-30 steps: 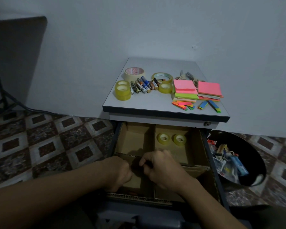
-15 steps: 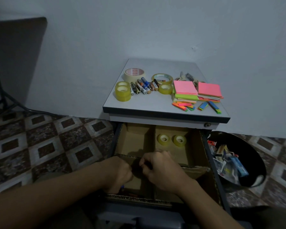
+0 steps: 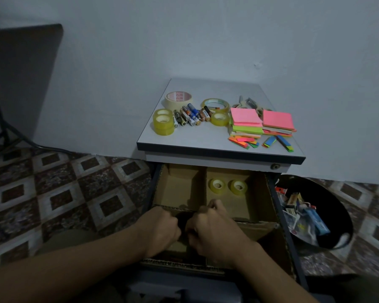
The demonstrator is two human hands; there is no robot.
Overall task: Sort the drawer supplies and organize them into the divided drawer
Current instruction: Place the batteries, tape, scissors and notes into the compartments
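Observation:
The open drawer point(image 3: 271, 193) holds cardboard dividers point(image 3: 202, 184). Two small yellow tape rolls point(image 3: 216, 185) lie in the back right compartment. My left hand point(image 3: 160, 230) and my right hand point(image 3: 214, 230) are down in the front left compartment, knuckles up, fingers curled and close together. What they grip is hidden. On the cabinet top point(image 3: 206, 143) lie batteries point(image 3: 190, 115), stacked yellow tape rolls point(image 3: 163, 124), a masking tape roll point(image 3: 178, 99), clear tape rolls point(image 3: 214, 104), pink and green sticky note pads point(image 3: 246, 118) and coloured page flags point(image 3: 243, 141).
Scissors and a metal tool point(image 3: 248, 102) lie behind the note pads. A black bin point(image 3: 341, 204) with packaging stands on the floor right of the drawer. A patterned tile floor point(image 3: 74, 193) spreads to the left, and a dark table leg point(image 3: 0, 119) is at far left.
Both hands stay in the front left compartment with only small finger shifts. Nothing on the cabinet top has moved.

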